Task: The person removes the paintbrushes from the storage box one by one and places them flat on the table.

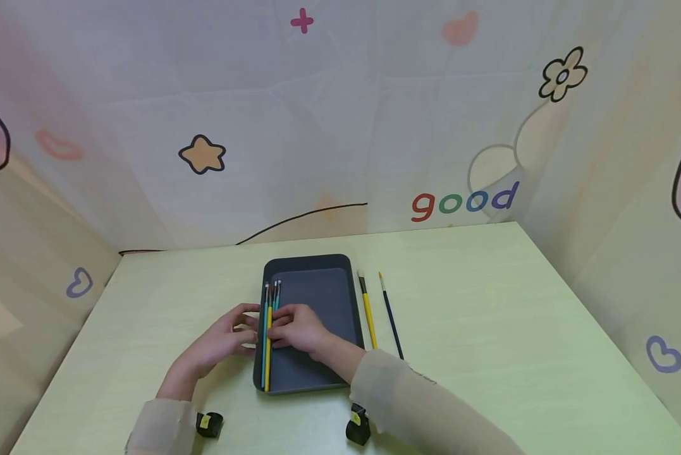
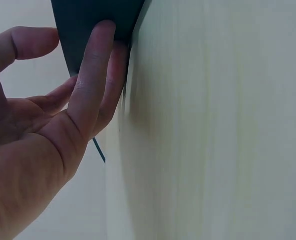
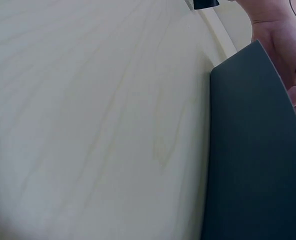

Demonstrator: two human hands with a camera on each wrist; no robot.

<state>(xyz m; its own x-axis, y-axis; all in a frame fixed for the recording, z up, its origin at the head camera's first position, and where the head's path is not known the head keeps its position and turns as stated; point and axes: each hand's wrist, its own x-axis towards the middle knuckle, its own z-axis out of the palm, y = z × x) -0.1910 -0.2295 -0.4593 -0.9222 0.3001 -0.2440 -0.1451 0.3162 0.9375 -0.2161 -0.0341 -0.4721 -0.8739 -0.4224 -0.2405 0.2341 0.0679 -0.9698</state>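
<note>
Brushes (image 1: 367, 309): you can count six, four in the tray (image 1: 325, 373) and two on the tabletop (image 1: 488, 328) just right of it.
Black devices (image 1: 358, 425): two, one near each of your wrists.
In the way: your right sleeve (image 1: 386, 385), over the tabletop brushes' lower ends.
Tray: one, brushes along its left side.
Hands: your right (image 1: 299, 328) pinches a yellow brush (image 1: 267, 366); your left (image 1: 220, 341), fingers apart, touches the tray's wall.
</note>
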